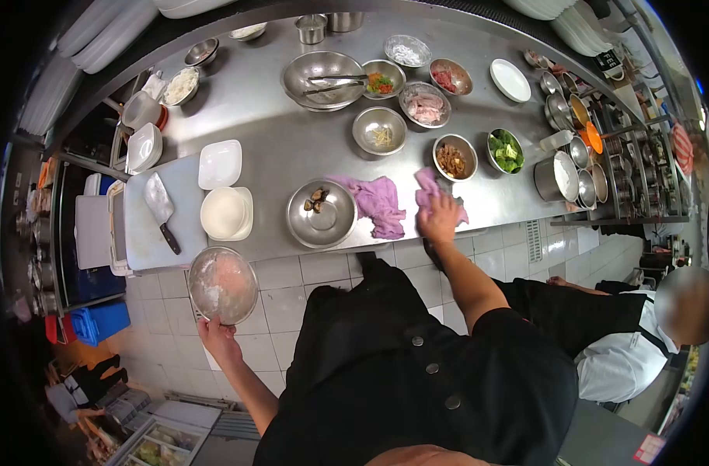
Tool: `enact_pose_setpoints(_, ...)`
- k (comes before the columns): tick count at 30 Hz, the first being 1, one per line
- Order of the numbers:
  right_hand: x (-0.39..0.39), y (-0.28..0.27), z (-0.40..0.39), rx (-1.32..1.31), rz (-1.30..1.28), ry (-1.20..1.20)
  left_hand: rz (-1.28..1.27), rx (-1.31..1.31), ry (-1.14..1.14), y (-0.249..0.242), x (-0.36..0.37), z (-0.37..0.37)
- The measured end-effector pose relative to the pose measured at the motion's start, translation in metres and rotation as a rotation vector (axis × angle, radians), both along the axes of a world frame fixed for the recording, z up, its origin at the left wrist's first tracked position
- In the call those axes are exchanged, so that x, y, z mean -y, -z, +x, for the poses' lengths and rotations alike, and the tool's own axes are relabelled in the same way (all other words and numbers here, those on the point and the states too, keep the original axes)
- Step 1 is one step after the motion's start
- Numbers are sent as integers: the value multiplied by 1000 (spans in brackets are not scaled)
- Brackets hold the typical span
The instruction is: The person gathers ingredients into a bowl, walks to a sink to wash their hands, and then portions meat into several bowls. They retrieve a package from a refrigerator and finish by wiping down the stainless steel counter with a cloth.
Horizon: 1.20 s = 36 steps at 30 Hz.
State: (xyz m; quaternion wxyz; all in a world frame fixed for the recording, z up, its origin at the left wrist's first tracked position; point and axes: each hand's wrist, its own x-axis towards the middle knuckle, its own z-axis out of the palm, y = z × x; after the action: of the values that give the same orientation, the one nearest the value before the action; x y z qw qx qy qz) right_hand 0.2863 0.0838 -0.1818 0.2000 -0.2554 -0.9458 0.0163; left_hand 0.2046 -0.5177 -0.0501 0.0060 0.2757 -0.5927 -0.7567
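Note:
My left hand grips the rim of a metal bowl smeared with white and holding something pale pink. That bowl is held out past the counter's front edge, above the floor. On the counter, my right hand presses down on a pink-purple cloth, its fingers around the fabric. A second crumpled cloth of the same colour lies to its left, beside a metal bowl with a few dark brown pieces. Just beyond the right hand stands a bowl of brown chunks.
A cleaver lies on the white cutting board at left, next to white dishes. Farther back are a large bowl with tongs, raw meat and broccoli. A co-worker is at right.

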Motion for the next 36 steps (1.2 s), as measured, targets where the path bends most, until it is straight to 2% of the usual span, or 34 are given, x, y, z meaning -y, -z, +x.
enact_pose_setpoints(3,-58,1,25,-17,95,82,4,2,-28,8,16,4)
enact_pose_setpoints(6,-112,1,27,86,33,226,16,-26,-37,11,18,6)
enact_pose_setpoints(10,-108,-45,-2,119,14,351,12,-6,-88,6,0,9)
enact_pose_setpoints(11,-103,-50,-9,-32,88,330,11,-9,-83,6,-5,9)
enact_pose_setpoints(13,-84,-72,-18,-283,-53,292,15,3,-70,8,-16,9)
enact_pose_setpoints(14,-85,-65,-22,-390,-24,369,13,4,-51,6,-24,8)
enact_pose_setpoints(15,-87,-64,-25,-394,-159,524,14,6,-54,3,-34,6)
enact_pose_setpoints(17,-114,-37,-26,-403,-238,697,18,1,-37,3,-48,-2)
enact_pose_setpoints(18,-127,-41,-25,-405,-235,714,23,3,-25,4,-53,-5)
enact_pose_setpoints(20,-155,-50,-26,-167,-583,681,23,7,-3,4,-64,-13)
enact_pose_setpoints(23,-199,-30,-22,-231,-523,638,-1,-13,71,18,-85,-22)
enact_pose_setpoints(25,-207,-48,-20,-218,-492,625,1,-16,123,9,-104,-33)
enact_pose_setpoints(27,-207,-63,-19,-397,-388,586,-3,-17,119,-1,-125,-42)
enact_pose_setpoints(31,-235,-46,-12,-450,-344,506,-17,-9,144,-10,-152,-50)
enact_pose_setpoints(36,-287,-41,-4,-443,-322,575,-22,-1,124,-23,-179,-51)
